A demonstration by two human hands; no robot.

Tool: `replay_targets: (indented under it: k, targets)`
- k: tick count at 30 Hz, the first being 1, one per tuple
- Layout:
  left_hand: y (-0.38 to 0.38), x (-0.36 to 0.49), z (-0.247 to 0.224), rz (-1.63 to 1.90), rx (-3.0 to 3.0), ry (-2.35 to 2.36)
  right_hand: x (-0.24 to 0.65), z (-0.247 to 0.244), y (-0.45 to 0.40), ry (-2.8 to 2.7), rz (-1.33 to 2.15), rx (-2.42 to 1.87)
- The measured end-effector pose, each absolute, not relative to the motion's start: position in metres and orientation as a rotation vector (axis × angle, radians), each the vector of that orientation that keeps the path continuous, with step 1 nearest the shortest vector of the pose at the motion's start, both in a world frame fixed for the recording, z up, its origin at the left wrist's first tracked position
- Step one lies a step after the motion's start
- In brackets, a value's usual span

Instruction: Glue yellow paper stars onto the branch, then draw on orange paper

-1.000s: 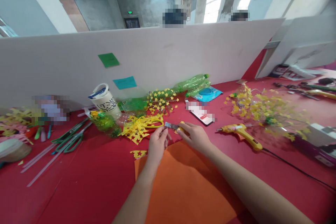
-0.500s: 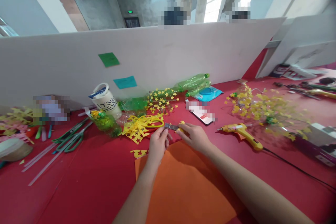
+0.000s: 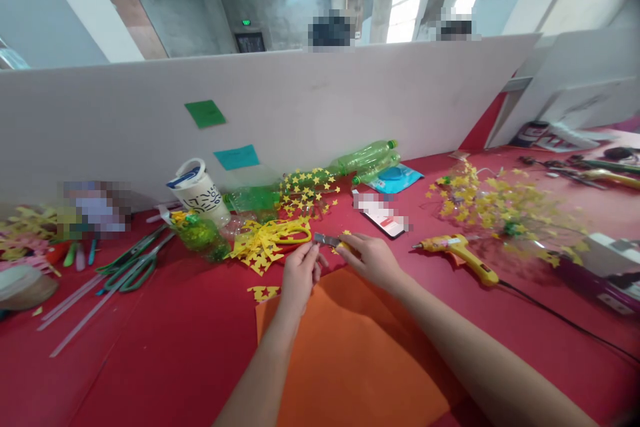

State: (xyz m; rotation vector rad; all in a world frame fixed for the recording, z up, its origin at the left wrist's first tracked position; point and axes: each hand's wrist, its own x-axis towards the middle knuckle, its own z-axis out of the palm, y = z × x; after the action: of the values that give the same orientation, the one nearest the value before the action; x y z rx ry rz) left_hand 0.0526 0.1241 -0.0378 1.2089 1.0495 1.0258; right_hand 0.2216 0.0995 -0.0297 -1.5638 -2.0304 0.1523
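My right hand is closed round what looks like a utility knife, its flat grey blade pointing left and a bit of yellow showing under the fingers. My left hand is closed in a pinch at the blade's left end; what lies between its fingertips is too small to make out. Both hands are over the far edge of an orange sheet. Just beyond the left hand are yellow-handled scissors and a pile of yellow sheet scraps with star cut-outs.
Yellow stars on thin stems stand behind the hands, near green plastic bottles. A phone and a yellow glue gun with its cord lie to the right. Green-handled scissors and clear glue sticks lie left.
Both hands hold nearly the same pose, the knife still between them. The whole view has shifted slightly.
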Motion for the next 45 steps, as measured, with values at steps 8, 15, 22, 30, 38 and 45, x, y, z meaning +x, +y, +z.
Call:
replay_targets:
  k: [8,15,22,30,38,45]
  targets:
    - [0.1251,0.0524,-0.0377,1.038,1.221,1.034,0.2223,-0.0328,0.1021,-1.964,0.146,-1.626]
    - [0.1233,0.0541,-0.0381,1.024,1.196,1.027,0.2209,-0.0319,0.0999,-2.01,0.181,-1.588]
    - [0.1246,0.0533,-0.0382,1.043,1.201,1.006,0.2215,-0.0328,0.1004,-1.948,0.171,-1.623]
    - [0.1227,0.0549,-0.0333,1.035,1.131,0.985,0.221,-0.0313,0.0984,-1.986,0.203,-1.583]
    - [0.1234,0.0542,-0.0363,1.056,1.114,0.963,0.2243,-0.0293,0.1013,-1.879,0.222,-1.615]
    - [0.124,0.0534,-0.035,1.062,1.121,0.946,0.2193,-0.0304,0.0964,-2.009,0.212,-1.588]
